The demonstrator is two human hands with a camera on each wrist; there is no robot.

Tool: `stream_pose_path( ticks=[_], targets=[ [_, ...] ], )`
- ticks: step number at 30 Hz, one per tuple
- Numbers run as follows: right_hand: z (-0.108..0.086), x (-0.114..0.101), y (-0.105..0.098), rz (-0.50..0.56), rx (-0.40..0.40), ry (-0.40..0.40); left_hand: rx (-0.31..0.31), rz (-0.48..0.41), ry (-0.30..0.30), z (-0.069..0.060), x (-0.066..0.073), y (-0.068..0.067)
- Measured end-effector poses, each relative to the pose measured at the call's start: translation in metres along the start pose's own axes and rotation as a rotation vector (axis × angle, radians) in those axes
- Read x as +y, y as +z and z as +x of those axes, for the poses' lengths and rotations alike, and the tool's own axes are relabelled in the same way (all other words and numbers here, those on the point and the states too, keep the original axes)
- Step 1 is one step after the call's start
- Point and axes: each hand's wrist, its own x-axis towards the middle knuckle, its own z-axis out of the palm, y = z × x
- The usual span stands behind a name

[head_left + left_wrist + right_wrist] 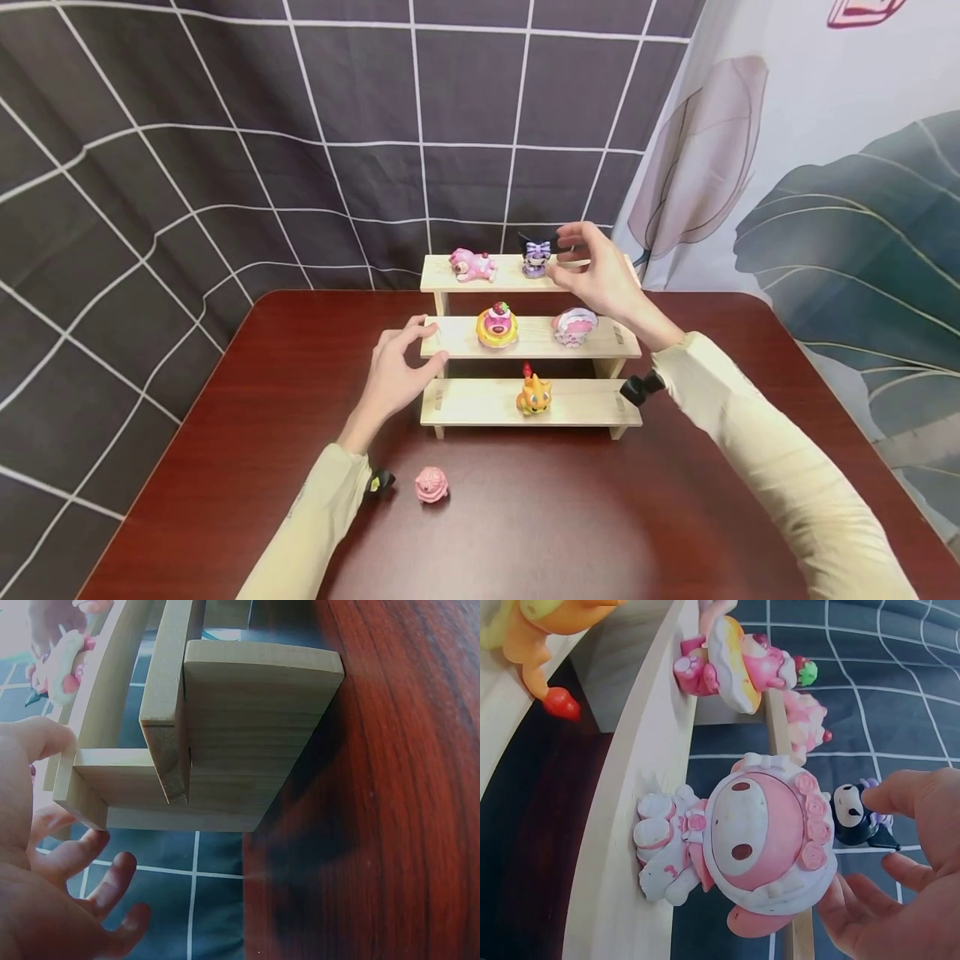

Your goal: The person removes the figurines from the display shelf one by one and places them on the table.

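My left hand (397, 367) is at the left end of the wooden tiered shelf (457, 337), thumb and fingers on opposite edges of the middle board. My right hand (600, 271) is beside a black-and-purple figurine (536, 260) on the top board, thumb and fingers spread. In the right wrist view the thumb tip overlaps this figurine (850, 806); whether it touches is unclear. Left of it lies a pink bear figurine (472, 266). The middle board bears a pink figurine in a yellow ring (497, 327) and a white-and-pink rabbit-eared figurine (575, 327).
An orange figurine (534, 397) with a red tail tip stands on the lowest board. A small pink figurine (431, 485) sits on the red-brown table (525, 533) in front, near my left wrist. A dark grid-patterned curtain (360, 92) hangs behind.
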Motion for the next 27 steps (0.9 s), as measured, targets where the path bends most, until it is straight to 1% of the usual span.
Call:
stream_pose_path(
  ticks=[2,6,9,14,18,27],
  targets=[
    [0.003,0.000,0.000,0.006,-0.015,-0.003,0.001,0.001,0.004,0.001,0.000,0.000],
    [0.006,0.000,0.000,-0.026,-0.030,-0.007,-0.001,0.004,0.003,0.002,0.000,0.000],
    [0.008,0.001,0.002,-0.030,-0.041,-0.006,0.001,0.001,0.003,0.002,0.000,0.000],
    [0.012,0.002,0.004,-0.006,-0.050,0.004,0.004,-0.003,0.008,0.001,0.000,0.000],
    [0.014,0.002,0.005,-0.006,-0.059,0.022,0.004,0.000,0.015,0.001,0.000,0.000],
    [0.017,0.002,0.007,-0.014,-0.063,0.022,0.006,-0.001,0.020,0.001,-0.001,0.001]
  ],
)
